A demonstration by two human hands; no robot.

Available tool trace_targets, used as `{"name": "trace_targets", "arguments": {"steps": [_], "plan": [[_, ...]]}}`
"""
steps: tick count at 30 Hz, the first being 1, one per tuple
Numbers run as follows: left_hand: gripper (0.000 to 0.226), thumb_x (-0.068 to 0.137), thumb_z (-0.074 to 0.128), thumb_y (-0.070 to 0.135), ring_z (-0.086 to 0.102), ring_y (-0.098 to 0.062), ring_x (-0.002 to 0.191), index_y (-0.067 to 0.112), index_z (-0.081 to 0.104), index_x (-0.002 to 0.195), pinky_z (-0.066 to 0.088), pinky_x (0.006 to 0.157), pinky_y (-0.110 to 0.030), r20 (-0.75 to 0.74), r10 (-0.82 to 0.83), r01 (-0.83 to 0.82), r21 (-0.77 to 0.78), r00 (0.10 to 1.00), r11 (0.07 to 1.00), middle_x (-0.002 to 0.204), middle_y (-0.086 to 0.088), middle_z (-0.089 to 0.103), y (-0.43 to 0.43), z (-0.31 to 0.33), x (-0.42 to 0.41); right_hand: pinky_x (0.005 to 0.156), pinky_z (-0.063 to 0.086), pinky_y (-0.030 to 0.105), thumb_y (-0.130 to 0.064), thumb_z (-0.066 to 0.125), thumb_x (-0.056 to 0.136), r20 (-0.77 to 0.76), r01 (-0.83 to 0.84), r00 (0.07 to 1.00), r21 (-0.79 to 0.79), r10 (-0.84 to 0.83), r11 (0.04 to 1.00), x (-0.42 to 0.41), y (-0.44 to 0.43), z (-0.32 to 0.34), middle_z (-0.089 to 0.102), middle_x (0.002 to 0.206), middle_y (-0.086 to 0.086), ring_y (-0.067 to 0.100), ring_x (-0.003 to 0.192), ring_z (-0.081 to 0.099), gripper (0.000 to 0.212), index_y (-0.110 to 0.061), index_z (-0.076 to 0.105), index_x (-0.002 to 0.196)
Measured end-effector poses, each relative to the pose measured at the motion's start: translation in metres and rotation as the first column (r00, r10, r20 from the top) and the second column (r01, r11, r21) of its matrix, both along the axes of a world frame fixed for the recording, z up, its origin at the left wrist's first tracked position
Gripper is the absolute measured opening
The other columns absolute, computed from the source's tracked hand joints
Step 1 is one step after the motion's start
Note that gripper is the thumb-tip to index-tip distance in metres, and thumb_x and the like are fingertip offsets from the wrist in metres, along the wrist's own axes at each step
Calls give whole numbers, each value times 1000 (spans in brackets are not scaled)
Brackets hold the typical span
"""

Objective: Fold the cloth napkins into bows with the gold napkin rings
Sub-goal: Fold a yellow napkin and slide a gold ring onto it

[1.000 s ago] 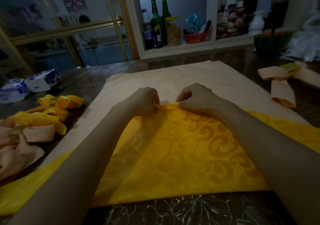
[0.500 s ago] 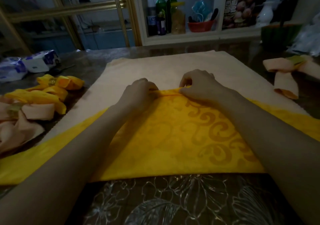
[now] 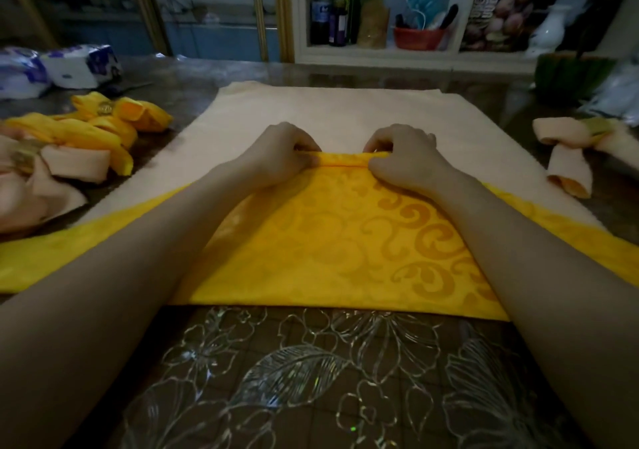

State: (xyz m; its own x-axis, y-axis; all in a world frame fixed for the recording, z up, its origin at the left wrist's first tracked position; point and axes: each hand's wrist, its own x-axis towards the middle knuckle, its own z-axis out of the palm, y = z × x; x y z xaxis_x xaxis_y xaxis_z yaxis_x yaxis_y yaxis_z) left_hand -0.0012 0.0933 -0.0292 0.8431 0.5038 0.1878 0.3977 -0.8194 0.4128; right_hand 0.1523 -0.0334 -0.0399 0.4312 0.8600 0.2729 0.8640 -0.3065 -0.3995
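Both grips closed on the same cloth. Left grip (image 3: 283, 153) and right grip (image 3: 404, 158) sit side by side, fingers curled, each pinching the far edge of the yellow napkin (image 3: 328, 241). That edge is turned into a narrow rolled band (image 3: 342, 159) running between the two grips. The rest of the napkin lies flat, spreading from the grips back toward the person, with its near edge straight across the counter (image 3: 311, 379).

The yellow napkin lies on top of a larger cream napkin (image 3: 345, 113), spread flat; its long ends run out past both forearms.

Writing: printed pack on the shelf (image 3: 484, 2) has characters, not readable. Bottle labels (image 3: 340, 23) are too blurred. Tissue packs (image 3: 79, 65) far left show purple print, no legible text.

Materials:
- yellow napkin: woven damask, darker scroll pattern, slight sheen
- cream napkin: matte, plain
- counter: dark glossy surface with silver outlined flowers and leaves
- finished yellow bows (image 3: 114, 123) on the left, one cinched by a gold ring (image 3: 103, 108)
- peach bow (image 3: 69, 161) just in front of them, ring (image 3: 20, 158) blurred
- another peach bow (image 3: 567, 148) on the right, well apart from the grips, looped ends, ring at its centre (image 3: 598, 125)
- shelf behind: green glass bottles, red bowl (image 3: 418, 37), white vase (image 3: 549, 30)
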Motion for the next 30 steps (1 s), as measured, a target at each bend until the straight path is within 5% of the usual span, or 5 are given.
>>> {"name": "trace_targets", "arguments": {"steps": [8,13,18,23,30], "plan": [[17,94,51,12,53,-18,104,13,56,110,40,87,-24,65,22,-29,114,998,993,117,-7,57,-7,-3,-1,101,31,40,-15,59,87,85,28,996,85,-35,996,-8,1,1,58,101,-1,17,101,51,10,-20,61,96],[21,89,57,15,47,-17,97,13,57,110,41,87,-28,-64,15,-5,157,998,988,112,-8,56,-13,5,0,99,28,39,-18,55,88,103,14,995,-3,-13,1000,-13,-2,7,57,96,0,19,99,51,5,-20,59,90],[28,93,53,31,49,-16,95,11,61,112,40,86,-26,-25,67,-61,171,997,983,112,-6,57,-17,3,4,98,43,47,-29,52,92,-34,74,997,13,-74,997,-17,-2,9,64,98,3,22,95,58,25,-12,69,100],[25,91,56,26,51,-14,94,9,61,109,40,77,-21,-38,33,-33,-9,999,999,109,-5,57,-12,4,4,62,46,18,-21,60,91,-256,27,965,-92,-50,995,-15,-12,23,58,85,-3,12,77,55,11,-13,67,95],[21,89,60,24,54,-13,91,12,61,105,40,62,-13,-1,54,-54,-91,999,994,97,1,55,-7,6,2,60,38,14,-12,62,89,-214,-17,977,-120,-9,993,-12,-13,25,54,86,-8,9,79,52,12,-23,60,85]]}}
